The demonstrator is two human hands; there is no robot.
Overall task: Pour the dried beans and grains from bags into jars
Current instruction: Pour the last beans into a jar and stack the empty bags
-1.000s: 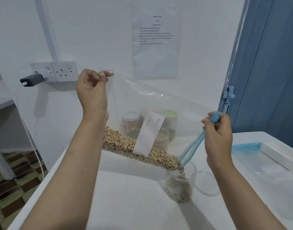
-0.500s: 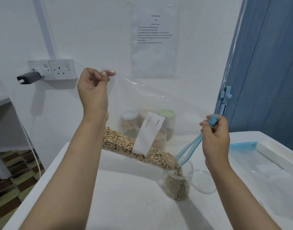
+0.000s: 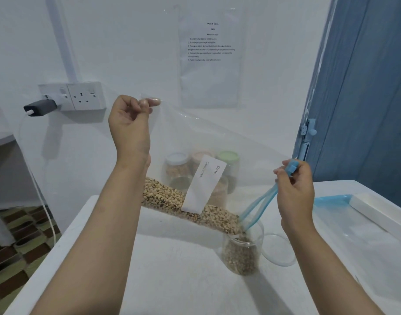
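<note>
Clear zip-lock bag [image 3: 217, 142] up over the white table [image 3: 172, 280], tilted down to the right. Left hand [image 3: 130, 123] high, thumb and fingertips pinched together on the bag's closed bottom corner. Right hand [image 3: 295, 189] lower, fingers curled and clamped on the blue zip strip [image 3: 258, 208] at its slider end [image 3: 292, 168]; strip gaping open at the low corner. Pale dried beans [image 3: 183, 205] banked along the bag's lower edge, sliding to that open corner and spilling into a clear jar [image 3: 241, 253] standing on the table right beneath it. Jar roughly half full. Clear round lid [image 3: 278, 250] flat on the table just beside the jar, to the right.

White label [image 3: 203, 185] on the bag, reading "Date" and "Contents". Seen through the plastic, lidded jars at the back: white lid [image 3: 177, 158], pinkish lid [image 3: 200, 155], green lid [image 3: 226, 155]. On the wall, a sleeved sheet [image 3: 209, 57] headed "TASK & GOAL", numbered lines below too small to read. Double wall socket [image 3: 81, 96] with a dark charger [image 3: 39, 108] plugged in. Far right, a second blue-edged bag [image 3: 331, 200] flat on the table beside a white box [image 3: 381, 214].
</note>
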